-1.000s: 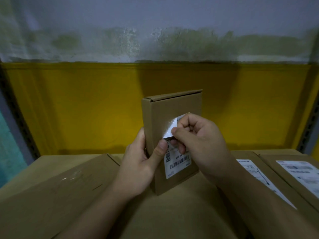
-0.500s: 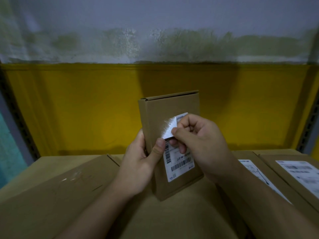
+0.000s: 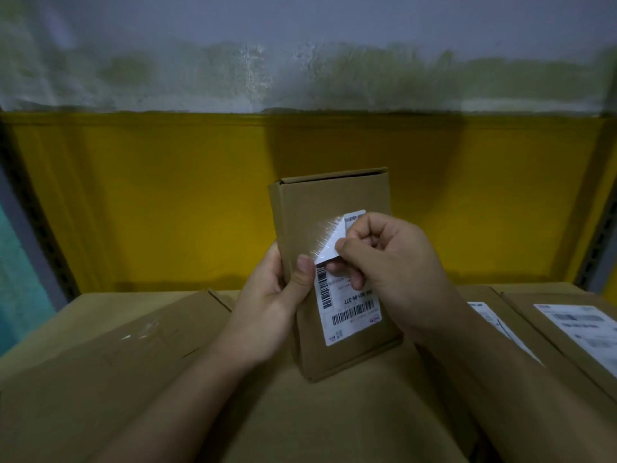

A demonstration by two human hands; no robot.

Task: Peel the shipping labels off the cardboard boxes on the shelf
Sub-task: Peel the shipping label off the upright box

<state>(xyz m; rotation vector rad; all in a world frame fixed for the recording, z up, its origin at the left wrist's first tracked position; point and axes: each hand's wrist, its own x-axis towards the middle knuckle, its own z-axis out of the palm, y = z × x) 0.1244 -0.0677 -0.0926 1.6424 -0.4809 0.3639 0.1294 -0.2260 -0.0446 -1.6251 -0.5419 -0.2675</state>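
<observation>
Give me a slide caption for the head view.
Head view: left hand steadies an upright cardboard box while the right hand peels its shipping label from the top corner.

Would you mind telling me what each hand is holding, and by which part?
The left hand grips the small box by its left edge, thumb on the front; the right hand pinches the shipping label by its peeled top-left corner.

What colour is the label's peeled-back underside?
Plain white, unprinted: the folded-back corner of the white paper shipping label, best in head view.
</observation>
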